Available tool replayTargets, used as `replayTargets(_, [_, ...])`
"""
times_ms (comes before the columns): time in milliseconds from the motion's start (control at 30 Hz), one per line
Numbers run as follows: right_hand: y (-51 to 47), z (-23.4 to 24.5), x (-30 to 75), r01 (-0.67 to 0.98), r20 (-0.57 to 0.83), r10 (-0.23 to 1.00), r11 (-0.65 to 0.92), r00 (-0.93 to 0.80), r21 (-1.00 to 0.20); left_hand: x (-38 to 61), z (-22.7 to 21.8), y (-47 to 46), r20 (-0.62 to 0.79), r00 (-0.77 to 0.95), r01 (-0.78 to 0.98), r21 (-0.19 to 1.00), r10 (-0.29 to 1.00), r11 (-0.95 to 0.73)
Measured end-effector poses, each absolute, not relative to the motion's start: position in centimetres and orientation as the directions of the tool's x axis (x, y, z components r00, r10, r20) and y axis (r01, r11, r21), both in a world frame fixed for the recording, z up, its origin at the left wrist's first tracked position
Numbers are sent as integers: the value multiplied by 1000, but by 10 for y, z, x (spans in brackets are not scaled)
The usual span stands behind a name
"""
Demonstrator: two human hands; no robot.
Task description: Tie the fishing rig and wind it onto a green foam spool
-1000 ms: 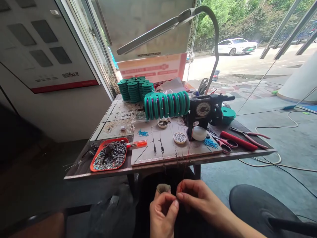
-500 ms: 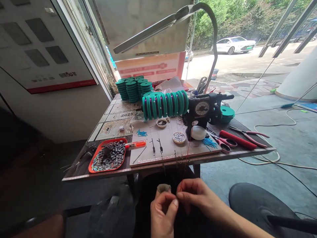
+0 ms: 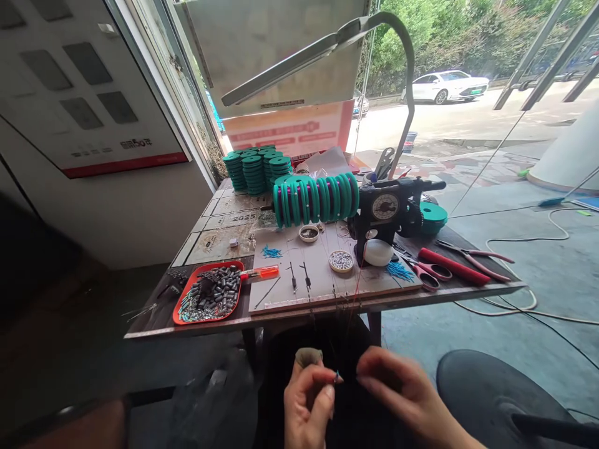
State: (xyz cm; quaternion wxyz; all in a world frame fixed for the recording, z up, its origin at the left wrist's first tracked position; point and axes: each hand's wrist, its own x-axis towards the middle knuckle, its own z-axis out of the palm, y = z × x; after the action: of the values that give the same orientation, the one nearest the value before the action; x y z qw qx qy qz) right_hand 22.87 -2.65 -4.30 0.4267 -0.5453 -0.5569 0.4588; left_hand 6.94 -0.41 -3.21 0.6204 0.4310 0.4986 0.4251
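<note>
Below the front edge of the counter (image 3: 156, 323), near its middle, the left hand (image 3: 309, 402) has its grip pressed together on a small blue piece (image 3: 337, 376). This piece sits at the fingertips and stands out a little above them, perhaps so that its end remains easy to see. The right hand (image 3: 397, 383) is beside it, apart from the piece; its fingers are blurred, so I cannot tell whether they pinch something. A red thread (image 3: 358, 280) comes down to the front edge, between the two hands as seen from above.

Near the left front corner lies a red tray (image 3: 176, 315) of metal parts, probably to be within easy reach. Next to it, a pale board (image 3: 281, 297) lies along the front edge; its light surface seems useful for seeing small parts, like the white beads (image 3: 341, 259) in their dish. Toward the right front corner are scissors (image 3: 418, 265) with handles toward the front, likely convenient for grasping.

Behind, a black machine (image 3: 369, 226) carries a row of green spools (image 3: 316, 199). Stacked spools (image 3: 255, 173) stand at the far left corner, probably as storage.
</note>
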Motion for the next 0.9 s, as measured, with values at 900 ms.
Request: replayTargets(900, [-10, -6, 234, 66, -206, 861, -199, -465, -978, 67, -17, -4, -94, 118, 62, 994, 988, 87])
